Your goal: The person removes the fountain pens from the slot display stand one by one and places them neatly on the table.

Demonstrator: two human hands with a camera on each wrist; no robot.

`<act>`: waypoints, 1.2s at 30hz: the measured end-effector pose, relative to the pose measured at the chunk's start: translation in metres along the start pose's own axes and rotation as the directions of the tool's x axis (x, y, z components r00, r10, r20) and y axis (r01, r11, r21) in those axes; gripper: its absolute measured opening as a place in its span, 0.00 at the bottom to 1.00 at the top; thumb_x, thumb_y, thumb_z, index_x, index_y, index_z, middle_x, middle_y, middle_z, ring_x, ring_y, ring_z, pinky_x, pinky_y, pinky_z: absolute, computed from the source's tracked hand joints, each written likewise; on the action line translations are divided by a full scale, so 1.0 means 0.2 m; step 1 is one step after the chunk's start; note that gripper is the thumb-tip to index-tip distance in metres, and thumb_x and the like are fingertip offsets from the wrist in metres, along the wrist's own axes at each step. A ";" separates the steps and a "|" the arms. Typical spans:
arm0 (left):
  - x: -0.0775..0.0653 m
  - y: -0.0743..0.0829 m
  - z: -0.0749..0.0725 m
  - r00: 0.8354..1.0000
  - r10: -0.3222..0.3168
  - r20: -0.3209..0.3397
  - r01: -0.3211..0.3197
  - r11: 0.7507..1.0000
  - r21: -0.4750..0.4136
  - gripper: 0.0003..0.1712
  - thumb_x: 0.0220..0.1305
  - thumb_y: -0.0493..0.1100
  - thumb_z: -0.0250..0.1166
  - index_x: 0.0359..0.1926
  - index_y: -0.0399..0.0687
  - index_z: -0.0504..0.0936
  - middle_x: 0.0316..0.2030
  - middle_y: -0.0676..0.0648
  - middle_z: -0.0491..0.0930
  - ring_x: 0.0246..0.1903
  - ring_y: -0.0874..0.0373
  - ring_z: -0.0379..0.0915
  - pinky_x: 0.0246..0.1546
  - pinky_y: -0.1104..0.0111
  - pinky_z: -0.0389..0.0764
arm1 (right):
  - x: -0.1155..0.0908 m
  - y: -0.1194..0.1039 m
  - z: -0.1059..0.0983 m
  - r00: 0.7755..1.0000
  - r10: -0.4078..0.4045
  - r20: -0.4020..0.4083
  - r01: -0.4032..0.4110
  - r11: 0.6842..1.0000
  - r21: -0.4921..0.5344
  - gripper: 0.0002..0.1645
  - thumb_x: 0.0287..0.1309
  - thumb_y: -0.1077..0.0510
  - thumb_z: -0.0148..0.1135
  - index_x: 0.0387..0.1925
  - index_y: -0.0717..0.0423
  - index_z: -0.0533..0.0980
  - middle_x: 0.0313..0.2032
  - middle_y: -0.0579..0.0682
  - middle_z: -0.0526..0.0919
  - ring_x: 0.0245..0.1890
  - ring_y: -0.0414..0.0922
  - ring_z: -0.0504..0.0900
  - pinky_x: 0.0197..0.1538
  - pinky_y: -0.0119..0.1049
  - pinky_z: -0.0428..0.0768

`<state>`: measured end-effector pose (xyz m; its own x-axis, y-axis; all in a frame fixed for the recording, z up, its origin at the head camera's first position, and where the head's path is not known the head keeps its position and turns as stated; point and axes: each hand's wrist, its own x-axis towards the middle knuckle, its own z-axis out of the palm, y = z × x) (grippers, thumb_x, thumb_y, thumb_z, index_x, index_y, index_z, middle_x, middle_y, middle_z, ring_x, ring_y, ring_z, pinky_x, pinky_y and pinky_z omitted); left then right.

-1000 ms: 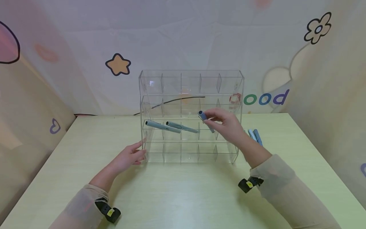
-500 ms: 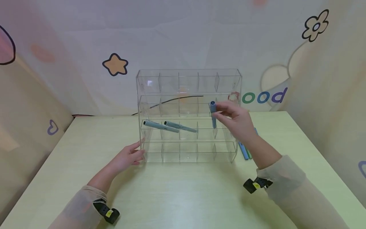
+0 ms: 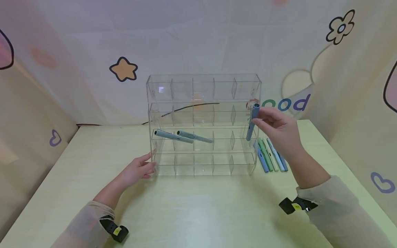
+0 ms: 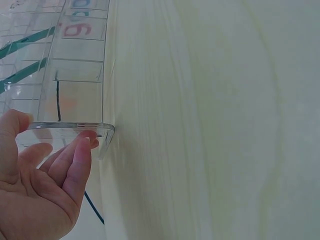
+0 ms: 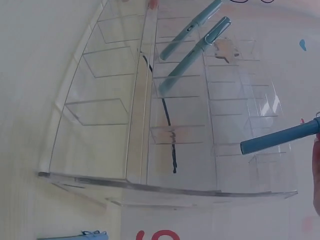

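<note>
A transparent multi-tier display rack [image 3: 203,163] with dividers stands on the table. My left hand [image 3: 134,172] has its fingertips against the rack's lower left side; in the left wrist view, the thumb [image 4: 15,122] and bent fingers touch the side panel's edge. Between thumb and fingers of my right hand [image 3: 280,129], a blue pen [image 3: 252,122] is pinched, nearly upright at the rack's right end, its lower tip level with the third tier. Two teal pens, a left one [image 3: 172,136] and a right one [image 3: 196,137], lie slanted across that tier.
To the right of the rack, several blue and green pens [image 3: 269,158] lie side by side on the table [image 3: 198,210], partly behind my right hand. A printed cloth backdrop [image 3: 198,44] hangs behind and at both sides.
My right hand has carried the blue pen rightward from the fourth column to the rack's right end, turning it more upright. Table pens show more now. The left hand stays against the rack.
</note>
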<state>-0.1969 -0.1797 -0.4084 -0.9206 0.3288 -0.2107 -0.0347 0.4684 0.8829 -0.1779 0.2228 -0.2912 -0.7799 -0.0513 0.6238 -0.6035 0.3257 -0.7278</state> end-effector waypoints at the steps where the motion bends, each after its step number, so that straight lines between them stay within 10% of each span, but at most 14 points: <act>1: 0.00 0.00 0.00 1.000 0.001 0.000 -0.001 1.000 0.002 0.35 0.71 0.46 0.51 0.72 0.44 0.48 0.61 0.29 0.63 0.52 0.42 0.72 0.47 0.57 0.77 | -0.01 0.01 -0.01 1.000 0.010 -0.010 -0.010 1.000 -0.009 0.15 0.53 0.74 0.60 0.45 0.71 0.77 0.35 0.38 0.81 0.35 0.35 0.80 0.42 0.23 0.77; 18: 0.02 -0.05 -0.01 1.000 0.005 -0.010 -0.005 1.000 0.001 0.34 0.71 0.47 0.51 0.72 0.47 0.49 0.60 0.30 0.65 0.52 0.43 0.72 0.48 0.59 0.77 | -0.09 0.17 -0.25 0.967 0.252 -0.045 -0.232 0.937 0.261 0.18 0.55 0.71 0.61 0.45 0.52 0.82 0.35 0.41 0.83 0.36 0.33 0.81 0.42 0.21 0.76; 36: 0.02 -0.04 0.00 0.999 -0.027 -0.028 0.027 1.000 0.009 0.34 0.70 0.47 0.51 0.72 0.47 0.50 0.59 0.30 0.66 0.50 0.46 0.73 0.47 0.60 0.77 | -0.12 0.37 -0.40 0.902 0.432 -0.024 -0.432 0.895 -0.111 0.23 0.61 0.55 0.59 0.56 0.60 0.74 0.38 0.37 0.75 0.36 0.29 0.77 0.40 0.17 0.74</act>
<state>-0.2011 -0.1820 -0.4171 -0.9298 0.2931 -0.2226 -0.0562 0.4847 0.8729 -0.1911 0.3233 -0.3376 -0.9598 0.1175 0.2549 -0.1848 0.4189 -0.8890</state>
